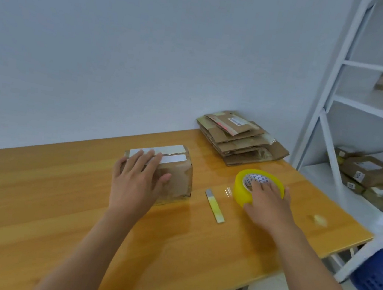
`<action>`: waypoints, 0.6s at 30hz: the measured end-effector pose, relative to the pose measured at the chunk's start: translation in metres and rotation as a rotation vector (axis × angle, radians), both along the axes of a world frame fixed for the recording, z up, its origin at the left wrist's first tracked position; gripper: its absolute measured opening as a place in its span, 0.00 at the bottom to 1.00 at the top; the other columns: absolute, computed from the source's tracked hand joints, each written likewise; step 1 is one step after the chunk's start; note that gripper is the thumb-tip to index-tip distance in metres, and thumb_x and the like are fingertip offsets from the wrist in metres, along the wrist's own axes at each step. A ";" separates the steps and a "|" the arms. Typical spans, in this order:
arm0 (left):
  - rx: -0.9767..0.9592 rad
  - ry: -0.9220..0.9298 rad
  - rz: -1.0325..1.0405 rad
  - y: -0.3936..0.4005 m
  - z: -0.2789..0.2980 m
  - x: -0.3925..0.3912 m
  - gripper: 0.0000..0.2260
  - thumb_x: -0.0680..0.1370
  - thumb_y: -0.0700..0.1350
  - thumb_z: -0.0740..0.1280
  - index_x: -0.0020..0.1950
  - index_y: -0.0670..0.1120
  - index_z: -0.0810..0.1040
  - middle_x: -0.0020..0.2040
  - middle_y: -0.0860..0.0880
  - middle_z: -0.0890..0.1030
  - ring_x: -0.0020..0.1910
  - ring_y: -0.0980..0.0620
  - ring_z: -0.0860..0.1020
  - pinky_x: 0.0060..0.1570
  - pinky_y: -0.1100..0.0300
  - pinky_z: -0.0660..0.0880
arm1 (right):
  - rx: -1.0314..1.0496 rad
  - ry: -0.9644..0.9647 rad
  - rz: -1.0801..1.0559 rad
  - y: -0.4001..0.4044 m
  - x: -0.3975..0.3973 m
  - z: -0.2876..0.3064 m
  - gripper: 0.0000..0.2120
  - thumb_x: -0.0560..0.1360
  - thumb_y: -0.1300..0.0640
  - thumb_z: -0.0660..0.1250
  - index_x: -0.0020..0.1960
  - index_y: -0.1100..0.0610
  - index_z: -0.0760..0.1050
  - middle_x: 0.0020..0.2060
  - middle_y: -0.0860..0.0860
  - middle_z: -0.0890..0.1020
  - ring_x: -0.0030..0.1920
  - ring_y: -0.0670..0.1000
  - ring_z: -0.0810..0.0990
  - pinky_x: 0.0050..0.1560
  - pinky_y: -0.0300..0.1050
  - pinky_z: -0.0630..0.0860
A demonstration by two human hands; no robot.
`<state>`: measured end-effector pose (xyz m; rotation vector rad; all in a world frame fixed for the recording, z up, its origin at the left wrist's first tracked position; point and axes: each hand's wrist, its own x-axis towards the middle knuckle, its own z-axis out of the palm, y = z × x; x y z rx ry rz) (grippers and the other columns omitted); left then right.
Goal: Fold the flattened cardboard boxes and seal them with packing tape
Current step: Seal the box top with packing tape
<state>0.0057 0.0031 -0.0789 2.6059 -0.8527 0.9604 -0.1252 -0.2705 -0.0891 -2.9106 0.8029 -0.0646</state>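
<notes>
A small folded cardboard box [176, 179] stands on the wooden table [34, 198], with a white strip along its top far edge. My left hand [136, 179] lies flat on the box top, fingers spread. A yellow roll of packing tape [240, 187] lies flat to the right of the box. My right hand [268, 202] rests on the roll and grips its near side. A short free end of clear tape sticks out from the roll's left side. Several flattened cardboard boxes [239, 138] are stacked at the table's back right corner.
A thin cutter blade with a yellow handle [214, 206] lies between the box and the tape roll. White metal shelving [336, 95] with taped cardboard boxes [370, 174] stands to the right. A blue plastic crate [381, 283] sits on the floor by the table's right edge.
</notes>
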 end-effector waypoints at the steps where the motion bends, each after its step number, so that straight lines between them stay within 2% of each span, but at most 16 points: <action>1: 0.019 0.013 0.013 0.001 -0.001 -0.001 0.27 0.80 0.63 0.54 0.71 0.49 0.74 0.70 0.50 0.76 0.72 0.44 0.70 0.70 0.40 0.61 | -0.003 0.019 0.003 0.000 0.000 -0.001 0.27 0.80 0.48 0.61 0.76 0.53 0.59 0.75 0.52 0.65 0.79 0.56 0.53 0.75 0.66 0.44; 4: 0.021 0.074 0.047 0.004 -0.002 -0.001 0.26 0.80 0.64 0.57 0.73 0.51 0.71 0.72 0.51 0.73 0.73 0.37 0.66 0.65 0.30 0.64 | 0.000 0.030 0.012 0.002 -0.002 -0.001 0.23 0.81 0.46 0.62 0.73 0.51 0.63 0.72 0.49 0.70 0.76 0.55 0.60 0.75 0.67 0.47; 7: -0.029 0.104 0.030 0.008 -0.001 0.000 0.27 0.79 0.63 0.56 0.71 0.50 0.72 0.71 0.49 0.75 0.71 0.34 0.67 0.59 0.34 0.73 | 0.015 -0.019 0.023 0.008 -0.003 0.000 0.23 0.81 0.45 0.61 0.74 0.49 0.62 0.72 0.48 0.70 0.75 0.53 0.63 0.76 0.66 0.47; 11: -0.034 0.088 0.069 0.018 0.000 0.004 0.26 0.79 0.62 0.58 0.71 0.49 0.73 0.70 0.50 0.75 0.71 0.34 0.67 0.60 0.37 0.72 | 0.028 -0.119 0.081 0.024 0.002 0.014 0.25 0.81 0.45 0.62 0.75 0.47 0.60 0.73 0.46 0.69 0.74 0.52 0.63 0.74 0.67 0.50; 13: -0.034 0.084 0.083 0.025 0.000 0.005 0.26 0.79 0.62 0.57 0.71 0.49 0.73 0.70 0.50 0.75 0.71 0.34 0.68 0.60 0.38 0.72 | 0.027 -0.172 0.119 0.033 0.006 0.025 0.22 0.81 0.46 0.63 0.72 0.48 0.62 0.70 0.45 0.71 0.72 0.52 0.65 0.72 0.67 0.56; 16: -0.035 0.082 0.113 0.037 0.000 0.006 0.27 0.79 0.63 0.55 0.70 0.49 0.73 0.70 0.50 0.75 0.70 0.34 0.68 0.60 0.38 0.72 | 0.043 -0.273 0.207 0.047 0.011 0.042 0.18 0.80 0.46 0.64 0.66 0.50 0.66 0.64 0.47 0.74 0.66 0.53 0.69 0.63 0.60 0.70; 18: -0.037 0.089 0.139 0.049 0.001 0.009 0.27 0.78 0.63 0.55 0.71 0.50 0.73 0.70 0.50 0.75 0.70 0.35 0.68 0.60 0.38 0.71 | 0.049 -0.328 0.279 0.061 0.017 0.056 0.18 0.79 0.47 0.65 0.66 0.52 0.67 0.62 0.48 0.75 0.64 0.53 0.69 0.58 0.55 0.73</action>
